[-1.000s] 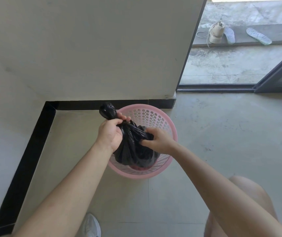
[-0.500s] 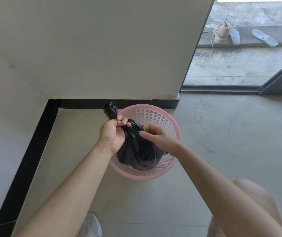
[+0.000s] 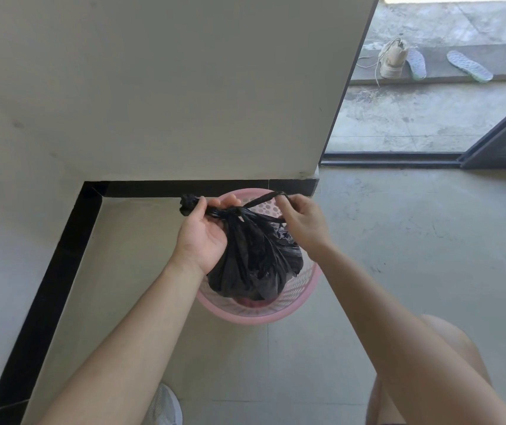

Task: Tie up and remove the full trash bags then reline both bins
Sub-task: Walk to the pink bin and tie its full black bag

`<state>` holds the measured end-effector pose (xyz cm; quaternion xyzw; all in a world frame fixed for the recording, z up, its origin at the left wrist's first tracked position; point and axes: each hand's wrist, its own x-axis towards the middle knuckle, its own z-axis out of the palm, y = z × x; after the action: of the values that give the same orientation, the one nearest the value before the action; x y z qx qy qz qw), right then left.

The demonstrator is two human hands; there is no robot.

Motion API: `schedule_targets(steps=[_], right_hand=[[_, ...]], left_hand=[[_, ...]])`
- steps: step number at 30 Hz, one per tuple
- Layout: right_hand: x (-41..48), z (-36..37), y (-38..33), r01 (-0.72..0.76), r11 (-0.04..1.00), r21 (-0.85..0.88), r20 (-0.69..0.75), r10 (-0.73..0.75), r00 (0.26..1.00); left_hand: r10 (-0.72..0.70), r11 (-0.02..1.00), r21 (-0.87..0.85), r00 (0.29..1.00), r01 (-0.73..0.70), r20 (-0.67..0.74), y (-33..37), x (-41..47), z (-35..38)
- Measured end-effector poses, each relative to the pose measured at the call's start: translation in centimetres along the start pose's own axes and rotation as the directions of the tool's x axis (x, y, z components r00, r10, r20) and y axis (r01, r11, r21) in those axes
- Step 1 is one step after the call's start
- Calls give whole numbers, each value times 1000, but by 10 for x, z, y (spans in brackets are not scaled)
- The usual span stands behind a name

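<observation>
Pale tiled floor runs into a corner edged with black skirting. Left hand pinches one twisted tail of the black bag at nine o'clock of the knot; right hand pinches the other strand, drawn out toward one o'clock. The bag hangs gathered over the pink basket bin. To cinch well, I'd pull both tails steadily apart and level, keeping the knot low against the gathered neck.
</observation>
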<state>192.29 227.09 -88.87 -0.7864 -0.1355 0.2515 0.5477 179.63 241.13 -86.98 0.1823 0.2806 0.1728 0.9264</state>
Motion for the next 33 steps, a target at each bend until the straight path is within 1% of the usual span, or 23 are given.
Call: schedule_targets(steps=[1,2,3,4,5,7,8,10,11,12,13,15,16,18,20,22,23,25,26,27,29,31,33], right_hand=[[-2,-1,1,-61,995,78,13,60,998],[-4,-1,0,-144,953,265,37,139,990],[-5,0,-3,-218,849,481,84,203,976],[-8,1,-8,-254,685,682,133,225,965],[-9,3,-11,-261,510,820,166,224,960],[-11,8,-17,-253,195,948,213,204,956],[-11,12,-17,-241,83,967,220,201,955],[-10,20,-13,-199,-40,979,202,250,947],[-8,21,-7,-185,-39,982,188,302,935],[-5,19,-1,-194,-1,981,181,356,917],[-4,14,6,-214,81,974,162,417,894],[0,0,22,-259,268,928,91,510,855],[2,-8,27,-270,331,904,53,539,840],[6,-20,30,-263,451,853,-42,561,827],[10,-28,29,-246,574,781,-158,562,812],[12,-38,33,-239,649,722,-258,573,778],[13,-44,37,-240,663,709,-289,584,759],[14,-54,45,-256,682,685,-319,597,736],[15,-57,46,-278,705,652,-314,585,748],[14,-60,44,-307,742,596,-299,560,772],[12,-62,37,-313,821,478,-235,462,855],[5,-58,24,-239,879,412,-148,323,935],[-2,-49,12,-116,948,295,-92,149,985]], left_hand=[[24,998,-51,999,-26,-43,0,2,1],[43,995,-88,995,-50,-85,-1,4,1],[53,992,-112,991,-67,-121,-2,6,1],[54,989,-130,988,-73,-145,-4,8,2],[47,987,-146,986,-70,-158,-7,9,3],[31,981,-184,983,-65,-179,-11,12,5],[28,977,-203,981,-68,-192,-13,13,5],[38,963,-253,973,-97,-226,-12,15,1],[45,953,-280,966,-118,-254,-9,16,-3],[43,946,-294,954,-135,-298,-6,15,-8],[40,956,-258,932,-140,-360,-1,14,-16],[75,992,-52,871,-115,-486,6,12,-33],[116,993,58,839,-100,-532,8,11,-38],[221,968,227,781,-105,-584,13,11,-44],[306,934,339,740,-112,-599,17,10,-42],[336,922,370,710,-113,-619,18,9,-42],[338,921,373,703,-112,-626,17,8,-43],[367,896,431,719,-104,-590,12,6,-42],[398,864,494,737,-101,-546,11,5,-39],[423,824,556,766,-104,-484,9,4,-34],[425,771,623,836,-133,-347,8,3,-21],[402,754,633,885,-176,-233,5,1,-6],[401,709,672,906,-213,-135,-2,1,2]])
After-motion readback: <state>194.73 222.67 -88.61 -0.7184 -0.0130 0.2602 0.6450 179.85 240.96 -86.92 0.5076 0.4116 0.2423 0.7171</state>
